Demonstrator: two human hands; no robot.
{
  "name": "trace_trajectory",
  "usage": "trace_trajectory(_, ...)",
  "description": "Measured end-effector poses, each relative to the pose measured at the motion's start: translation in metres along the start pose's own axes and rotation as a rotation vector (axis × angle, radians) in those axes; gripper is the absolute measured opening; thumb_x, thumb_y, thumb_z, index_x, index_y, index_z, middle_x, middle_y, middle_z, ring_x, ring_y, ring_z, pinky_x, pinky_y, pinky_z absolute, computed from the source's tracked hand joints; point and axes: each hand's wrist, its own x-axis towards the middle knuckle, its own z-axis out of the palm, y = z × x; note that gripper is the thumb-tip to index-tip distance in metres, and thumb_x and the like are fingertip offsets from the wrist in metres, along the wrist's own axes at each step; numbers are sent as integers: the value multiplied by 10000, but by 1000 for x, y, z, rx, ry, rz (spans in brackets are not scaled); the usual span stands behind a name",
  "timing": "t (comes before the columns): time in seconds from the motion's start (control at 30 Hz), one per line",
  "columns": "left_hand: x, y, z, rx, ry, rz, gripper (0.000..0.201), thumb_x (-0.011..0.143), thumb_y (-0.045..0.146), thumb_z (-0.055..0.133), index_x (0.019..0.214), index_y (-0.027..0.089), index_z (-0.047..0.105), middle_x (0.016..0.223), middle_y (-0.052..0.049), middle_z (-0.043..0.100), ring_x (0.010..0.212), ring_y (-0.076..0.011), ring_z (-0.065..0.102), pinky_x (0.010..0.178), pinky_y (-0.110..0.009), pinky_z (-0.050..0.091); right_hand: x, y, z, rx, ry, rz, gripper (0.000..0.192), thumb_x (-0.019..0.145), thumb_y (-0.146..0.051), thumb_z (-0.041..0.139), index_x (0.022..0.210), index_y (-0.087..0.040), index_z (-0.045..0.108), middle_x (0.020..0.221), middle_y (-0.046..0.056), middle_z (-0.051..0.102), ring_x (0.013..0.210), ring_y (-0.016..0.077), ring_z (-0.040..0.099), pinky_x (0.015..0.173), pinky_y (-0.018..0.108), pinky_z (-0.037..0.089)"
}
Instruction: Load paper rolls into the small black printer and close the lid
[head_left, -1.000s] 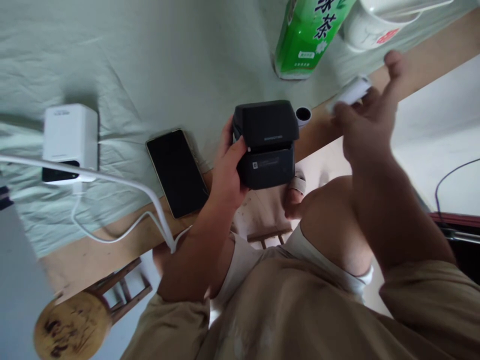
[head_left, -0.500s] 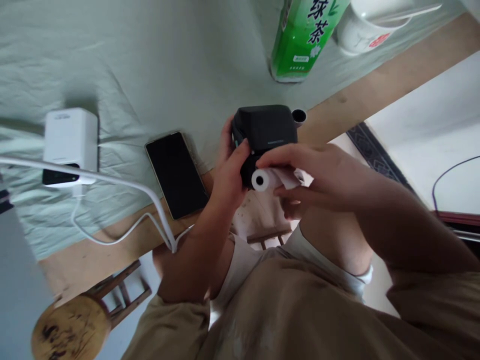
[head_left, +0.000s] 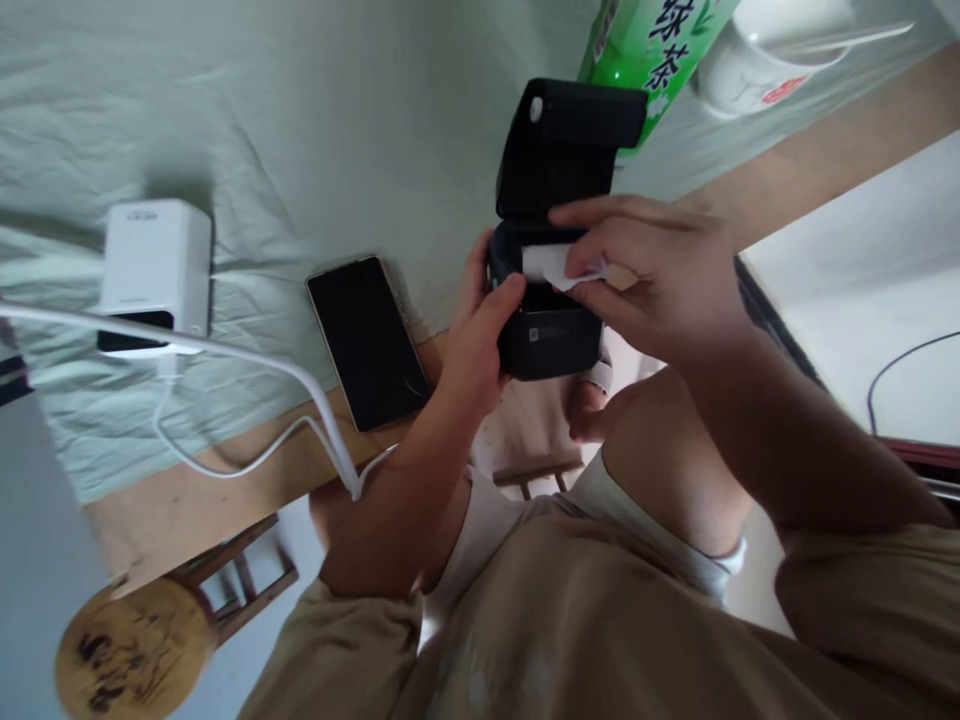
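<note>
Two hands meet at a black printer [head_left: 551, 340], the landmark for everything else. Far to its left, at the bottom corner, a round wooden stool [head_left: 131, 650] stands under the table edge [head_left: 247, 470]. Above that, well left of the printer, a white box [head_left: 156, 275] sits on the pale green cloth [head_left: 300, 120], and a white cable [head_left: 247, 365] runs past it and down over the table edge. Just left of the printer, a phone [head_left: 369, 340] lies face up with its screen dark, its near end reaching over the cloth's hem onto bare wood.

The left hand [head_left: 476, 345] clasps the printer's left side, thumb laid across the front top edge, fingers wrapped behind. The printer is held at the table edge, above the person's lap, with its lid [head_left: 566, 145] swung up and back so the cavity shows. A paper roll [head_left: 551, 265] sits in that cavity, its white face visible. The right hand [head_left: 660, 280] comes in from the printer's right, fingers curled narrow over the opening and pinching the roll's loose end.

Behind the lid, a green bottle [head_left: 660, 45] stands on the cloth, partly hidden. Right of it, well beyond the printer, a white cup [head_left: 757, 65] sits at the top edge.
</note>
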Motion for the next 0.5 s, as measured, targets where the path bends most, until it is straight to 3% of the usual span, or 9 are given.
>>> trace_trajectory(0.07, 0, -1, -1, -20, -11, -1, 502, 837, 407, 670, 1297, 290, 508, 1256, -27, 652, 1274, -248, 625, 1001, -351, 549, -2, -4, 1, -7, 33, -10, 74, 883, -229, 609, 827, -245, 654, 1168, 15, 722, 1089, 187, 699, 936, 374, 577)
trace_trajectory(0.17, 0, -3, -5, 7, -13, 15, 551, 779, 422, 728, 1276, 312, 519, 1143, -16, 673, 1152, -243, 666, 891, -324, 552, -11, -11, 1, -19, 37, -64, 87, 887, -262, 631, 806, -251, 662, 858, 14, 699, 829, 166, 669, 789, 356, 547)
trace_trajectory(0.23, 0, -5, -8, 69, -26, 55, 626, 711, 345, 792, 1277, 317, 527, 1090, 4, 677, 1058, -209, 674, 869, -291, 535, -18, -11, 2, 24, -5, -118, 80, 904, -316, 642, 848, -268, 672, 818, -1, 695, 796, 164, 656, 779, 359, 531)
trace_trajectory(0.3, -1, -6, -10, 128, -38, 73, 716, 657, 251, 807, 1308, 314, 519, 1125, 7, 678, 1057, -193, 663, 908, -283, 527, -23, -7, 3, 84, 23, -146, 71, 907, -357, 651, 904, -289, 673, 843, -11, 705, 828, 165, 664, 809, 368, 536)
trace_trajectory(0.37, -1, -5, -11, 165, -48, 58, 790, 638, 222, 799, 1358, 322, 492, 1214, -8, 672, 1114, -211, 653, 952, -313, 531, -22, 2, 3, 117, 201, -83, 104, 913, -359, 627, 981, -287, 658, 913, 4, 699, 863, 159, 662, 816, 360, 543)
trace_trajectory(0.43, -2, -4, -11, 177, -57, 37, 830, 639, 228, 795, 1393, 338, 466, 1281, -22, 658, 1160, -231, 645, 970, -342, 541, -17, 9, 1, 162, 353, 20, 257, 908, -337, 597, 1155, -268, 606, 1145, 40, 661, 993, 155, 662, 765, 316, 551)
trace_trajectory(0.5, -2, -4, -11, 177, -58, 31, 866, 632, 220, 801, 1412, 335, 445, 1323, -30, 643, 1196, -239, 635, 981, -346, 544, -10, 13, -2, 260, 354, 100, 459, 908, -290, 556, 1355, -244, 465, 1439, 72, 489, 1258, 167, 601, 655, 253, 541)
